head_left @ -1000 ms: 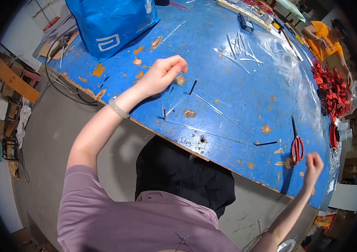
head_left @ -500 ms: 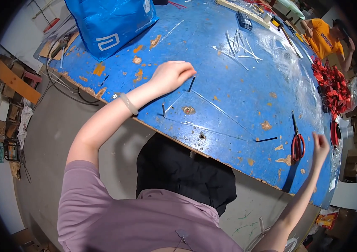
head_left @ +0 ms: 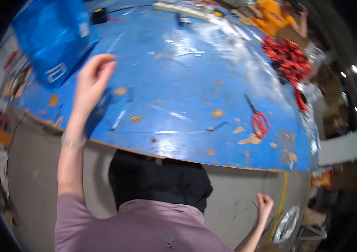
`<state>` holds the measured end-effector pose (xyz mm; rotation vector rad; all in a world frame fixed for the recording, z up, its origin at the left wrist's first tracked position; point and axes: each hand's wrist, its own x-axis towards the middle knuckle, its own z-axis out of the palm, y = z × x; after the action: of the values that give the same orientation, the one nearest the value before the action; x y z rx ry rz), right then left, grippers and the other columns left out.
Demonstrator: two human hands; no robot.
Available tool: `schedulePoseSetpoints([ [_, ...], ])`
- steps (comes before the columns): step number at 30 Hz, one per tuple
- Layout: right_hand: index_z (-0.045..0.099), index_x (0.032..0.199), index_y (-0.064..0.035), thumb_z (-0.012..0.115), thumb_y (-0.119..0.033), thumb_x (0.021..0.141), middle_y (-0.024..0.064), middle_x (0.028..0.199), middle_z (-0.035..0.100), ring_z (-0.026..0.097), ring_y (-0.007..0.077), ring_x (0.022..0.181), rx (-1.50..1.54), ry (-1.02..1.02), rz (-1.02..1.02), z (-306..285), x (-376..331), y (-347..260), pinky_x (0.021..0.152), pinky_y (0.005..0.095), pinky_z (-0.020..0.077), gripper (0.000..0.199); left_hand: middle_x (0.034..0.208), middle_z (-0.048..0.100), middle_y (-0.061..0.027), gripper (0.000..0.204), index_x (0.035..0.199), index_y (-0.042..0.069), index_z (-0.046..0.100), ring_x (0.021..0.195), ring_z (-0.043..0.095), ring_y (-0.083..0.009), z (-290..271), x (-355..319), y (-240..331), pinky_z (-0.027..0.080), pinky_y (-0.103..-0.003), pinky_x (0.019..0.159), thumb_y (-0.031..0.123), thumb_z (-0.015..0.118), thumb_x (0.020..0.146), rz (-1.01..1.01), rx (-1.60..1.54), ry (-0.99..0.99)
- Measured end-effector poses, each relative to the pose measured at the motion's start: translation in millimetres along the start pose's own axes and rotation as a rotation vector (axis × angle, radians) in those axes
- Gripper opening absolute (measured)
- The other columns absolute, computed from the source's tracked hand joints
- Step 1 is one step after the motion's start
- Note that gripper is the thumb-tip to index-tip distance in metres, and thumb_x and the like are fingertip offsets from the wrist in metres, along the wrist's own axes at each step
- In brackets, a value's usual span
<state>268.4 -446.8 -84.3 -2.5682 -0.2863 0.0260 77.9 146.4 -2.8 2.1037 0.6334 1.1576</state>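
Note:
My left hand [head_left: 94,80] is raised over the left part of the blue table [head_left: 187,92], beside the blue bag. Its thumb and fingers are bent toward each other; blur hides whether anything lies between the tips. Low at the right, past the table's front edge, my right hand [head_left: 264,204] is closed with the fingers drawn together. Whatever it pinches, if anything, is too small to see. Clear thin strips [head_left: 164,132] run across the tabletop between a blurred post [head_left: 119,120] and a short black stick [head_left: 217,126]. Red-handled scissors [head_left: 260,124] lie to the right.
The blue bag [head_left: 52,46] stands at the far left. Loose clear strips [head_left: 182,48] and crumpled film lie farther back. Red bows [head_left: 287,59] are heaped at the right edge, near a person in an orange shirt [head_left: 273,17]. Bare patches [head_left: 252,140] mark the tabletop.
My left hand has lifted away from the upright black post toward the bag. My right hand has dropped from beside the scissors to below the table edge. The whole view has shifted.

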Motion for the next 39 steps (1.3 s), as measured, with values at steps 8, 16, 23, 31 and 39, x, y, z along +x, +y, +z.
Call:
schedulePoseSetpoints([
  [8,0.062,0.07,0.0033,0.068,-0.012,0.071,-0.0019,0.056,0.054,0.044,0.0043,0.054,0.256,-0.439,0.35,-27.2,-126.2,-36.6,0.048,0.0207,0.0335,0.016,0.088,0.056,-0.0127,0.032,0.096,0.004,0.057,0.083,0.054,-0.0272,145.1,-153.6,183.9,0.045,-0.035,0.069,0.029,0.062,0.076,0.555,-0.64,-0.828],
  [16,0.063,0.073,0.0041,0.066,-0.007,0.071,0.0009,0.062,0.059,0.051,0.006,0.059,0.154,-0.709,0.133,-61.1,-118.0,-101.3,0.053,0.0209,0.0406,0.012,0.066,0.048,-0.0022,0.044,0.106,-0.004,0.047,0.059,0.044,-0.0113,206.1,-278.6,212.7,0.037,-0.026,0.054,0.034,0.052,0.084,-0.122,-0.973,-2.316],
  [23,0.065,0.074,0.0025,0.067,-0.007,0.071,0.0046,0.067,0.062,0.055,0.0089,0.067,0.297,-0.592,0.225,-95.8,-85.6,-28.1,0.059,0.0218,0.0421,0.011,0.062,0.049,0.0021,0.018,0.082,-0.004,0.058,0.048,0.035,-0.0015,93.2,-156.2,76.9,0.026,-0.017,0.041,0.011,0.049,0.085,-0.485,-1.36,-1.737],
  [31,0.065,0.077,0.0007,0.067,-0.01,0.073,0.0058,0.071,0.063,0.057,0.0108,0.065,0.303,-0.694,-0.321,-59.1,-4.1,-121.2,0.058,0.023,0.0441,0.012,0.044,0.048,-0.0099,0.032,0.049,-0.002,0.051,0.038,0.041,-0.0159,-5.8,-127.8,-47.1,0.027,-0.024,0.035,0.01,0.054,0.079,-0.023,-1.69,-0.758],
  [39,0.063,0.081,0.001,0.062,-0.018,0.079,0.0006,0.068,0.059,0.051,0.007,0.063,0.323,-0.524,-0.475,2.2,80.5,-259.6,0.058,0.0227,0.042,0.019,0.055,0.03,0.0016,0.024,0.085,0.002,0.048,0.042,0.024,-0.0072,-34.6,-67.1,-67.3,0.022,-0.021,0.035,0.023,0.038,0.093,-0.628,-1.705,-0.178],
])
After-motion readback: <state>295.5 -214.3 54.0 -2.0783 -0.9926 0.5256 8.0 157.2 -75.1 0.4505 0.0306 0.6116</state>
